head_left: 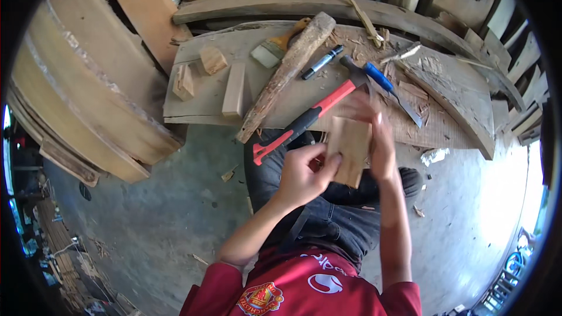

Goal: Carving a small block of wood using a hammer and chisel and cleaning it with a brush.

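Note:
A flat wooden block [349, 152] is tilted above my lap, at the near edge of the work board. My left hand [304, 171] grips its left side, thumb across its face. My right hand [381, 147] is at the block's right edge, its fingers smeared by motion; I cannot tell whether it presses on the block. Just beyond my hands lies a hammer [304, 118] with a red and black handle, its grip end past the board's edge. A blue-handled chisel [391, 90] rests right of the hammer head.
On the board [202, 111] lie small wood blocks [234, 89], a paintbrush [275, 50], a rough wooden stick [290, 73], a marker pen [322, 62] and shavings. A curved timber piece [451, 105] lies at its right. Large planks [99, 76] lean at the left.

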`<state>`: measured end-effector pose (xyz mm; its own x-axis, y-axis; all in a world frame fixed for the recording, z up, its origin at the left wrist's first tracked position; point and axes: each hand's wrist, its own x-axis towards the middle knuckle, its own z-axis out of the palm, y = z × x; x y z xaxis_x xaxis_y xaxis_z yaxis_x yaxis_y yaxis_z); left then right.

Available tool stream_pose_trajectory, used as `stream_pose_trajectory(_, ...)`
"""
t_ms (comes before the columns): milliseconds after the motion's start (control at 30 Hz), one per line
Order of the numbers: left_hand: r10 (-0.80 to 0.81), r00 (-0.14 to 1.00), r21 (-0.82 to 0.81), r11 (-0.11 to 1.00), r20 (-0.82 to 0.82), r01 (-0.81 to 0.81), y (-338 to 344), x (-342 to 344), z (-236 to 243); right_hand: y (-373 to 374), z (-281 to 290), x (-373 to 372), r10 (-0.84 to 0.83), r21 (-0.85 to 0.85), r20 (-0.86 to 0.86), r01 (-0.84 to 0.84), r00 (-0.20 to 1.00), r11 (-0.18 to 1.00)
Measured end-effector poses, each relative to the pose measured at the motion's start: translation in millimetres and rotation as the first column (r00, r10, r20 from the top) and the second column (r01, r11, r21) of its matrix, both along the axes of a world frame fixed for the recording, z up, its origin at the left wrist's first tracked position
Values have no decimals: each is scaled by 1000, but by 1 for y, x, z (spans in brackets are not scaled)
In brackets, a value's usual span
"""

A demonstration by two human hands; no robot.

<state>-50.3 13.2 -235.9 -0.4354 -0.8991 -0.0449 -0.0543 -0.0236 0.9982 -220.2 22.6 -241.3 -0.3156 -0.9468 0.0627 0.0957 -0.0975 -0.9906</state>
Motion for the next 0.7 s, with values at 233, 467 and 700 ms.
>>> stream_pose_trajectory(233, 495, 792, -761, 646, 357, -61, -243, -15, -6, 61, 12, 13, -123, 95, 770, 78, 626, 992)
stream_pose_trajectory(467, 205, 146, -251, 738, 968, 626, -343, -14, -16, 87, 24, 14, -121, 54, 821, 137, 558, 989)
stream_pose_trajectory(700, 117, 980, -619, 785, 160, 7, -187, 4, 130, 133, 10, -2, -175, 174, 984, 40, 19, 984)
